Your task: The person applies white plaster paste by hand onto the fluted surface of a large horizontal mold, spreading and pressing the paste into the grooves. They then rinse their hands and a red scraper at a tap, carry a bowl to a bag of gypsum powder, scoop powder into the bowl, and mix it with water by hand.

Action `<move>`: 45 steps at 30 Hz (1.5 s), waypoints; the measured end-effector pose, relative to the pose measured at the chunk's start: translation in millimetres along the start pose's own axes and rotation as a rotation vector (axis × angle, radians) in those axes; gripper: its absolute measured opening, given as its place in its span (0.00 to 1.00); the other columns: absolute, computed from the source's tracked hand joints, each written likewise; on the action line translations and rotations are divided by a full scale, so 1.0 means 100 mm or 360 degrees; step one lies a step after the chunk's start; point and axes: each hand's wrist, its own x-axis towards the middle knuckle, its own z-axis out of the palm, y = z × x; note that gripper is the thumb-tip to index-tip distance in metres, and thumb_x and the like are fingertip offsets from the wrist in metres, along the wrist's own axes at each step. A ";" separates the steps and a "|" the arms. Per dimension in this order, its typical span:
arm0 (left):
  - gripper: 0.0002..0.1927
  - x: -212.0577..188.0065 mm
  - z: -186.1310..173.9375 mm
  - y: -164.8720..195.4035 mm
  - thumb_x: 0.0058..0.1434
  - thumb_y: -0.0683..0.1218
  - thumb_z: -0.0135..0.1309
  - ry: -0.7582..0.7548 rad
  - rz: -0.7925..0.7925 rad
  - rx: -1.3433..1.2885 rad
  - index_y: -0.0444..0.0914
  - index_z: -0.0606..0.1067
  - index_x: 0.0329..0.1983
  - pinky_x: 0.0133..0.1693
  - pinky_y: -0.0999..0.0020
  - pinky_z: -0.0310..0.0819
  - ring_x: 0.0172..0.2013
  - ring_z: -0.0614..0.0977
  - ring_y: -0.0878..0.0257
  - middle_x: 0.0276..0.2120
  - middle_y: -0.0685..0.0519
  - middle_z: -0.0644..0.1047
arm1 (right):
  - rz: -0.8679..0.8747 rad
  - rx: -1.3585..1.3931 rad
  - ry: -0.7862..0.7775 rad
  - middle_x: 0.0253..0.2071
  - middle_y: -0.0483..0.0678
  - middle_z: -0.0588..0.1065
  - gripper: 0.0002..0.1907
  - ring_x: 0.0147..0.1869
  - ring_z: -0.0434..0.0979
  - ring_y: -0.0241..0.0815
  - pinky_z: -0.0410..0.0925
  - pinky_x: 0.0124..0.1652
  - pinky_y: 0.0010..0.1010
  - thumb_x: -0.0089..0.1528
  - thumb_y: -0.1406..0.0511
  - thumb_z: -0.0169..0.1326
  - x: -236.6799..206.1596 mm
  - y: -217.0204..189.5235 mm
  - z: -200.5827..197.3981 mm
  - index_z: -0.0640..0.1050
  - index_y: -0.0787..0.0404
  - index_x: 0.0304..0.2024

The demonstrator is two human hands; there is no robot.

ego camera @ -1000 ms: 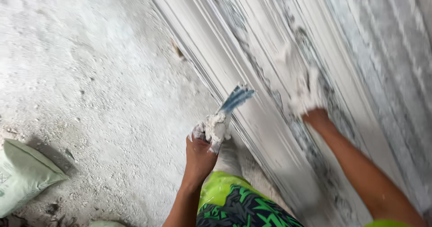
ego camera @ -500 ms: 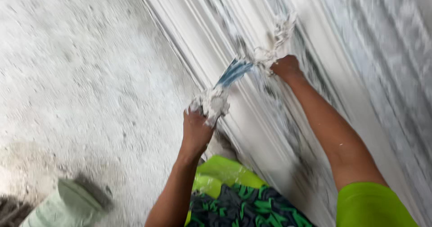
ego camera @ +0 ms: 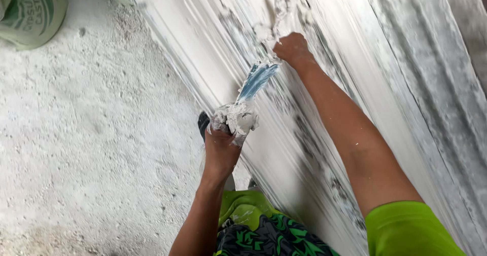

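Gripping a plaster-caked blue scraper tightly, the left hand holds it against a long white moulding; the right hand, fingers curled, presses wet plaster there.

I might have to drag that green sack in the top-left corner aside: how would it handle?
The green sack bulges full and lies slumped on the dusty floor, so it is probably heavy for its size. Its woven-looking skin sags, so it would likely flop rather than stay stiff. Lying flat, it seems unlikely to roll or tip.
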 end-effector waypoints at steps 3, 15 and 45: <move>0.14 0.78 -0.26 0.23 0.64 0.36 0.59 -0.0022 0.0059 0.0084 0.30 0.74 0.53 0.51 0.69 0.77 0.46 0.82 0.65 0.45 0.50 0.81 | -0.0323 -0.0257 0.0046 0.34 0.57 0.80 0.13 0.40 0.80 0.60 0.73 0.43 0.48 0.57 0.56 0.54 0.85 -0.36 -0.16 0.84 0.56 0.27; 0.25 2.66 -0.49 -0.09 0.60 0.39 0.60 -0.0122 0.0134 0.1155 0.24 0.68 0.58 0.56 0.64 0.73 0.47 0.81 0.49 0.47 0.37 0.77 | -0.0117 0.0990 0.0222 0.82 0.61 0.47 0.37 0.74 0.57 0.72 0.61 0.68 0.55 0.69 0.60 0.47 -0.71 -0.27 -0.67 0.52 0.60 0.78; 0.23 2.89 0.00 -0.33 0.56 0.39 0.59 -0.0224 0.0474 0.1793 0.26 0.76 0.56 0.59 0.47 0.67 0.56 0.75 0.37 0.54 0.36 0.75 | 0.0019 0.0869 0.0099 0.75 0.64 0.56 0.50 0.73 0.61 0.67 0.60 0.66 0.47 0.61 0.43 0.59 0.51 -0.41 -0.85 0.56 0.56 0.76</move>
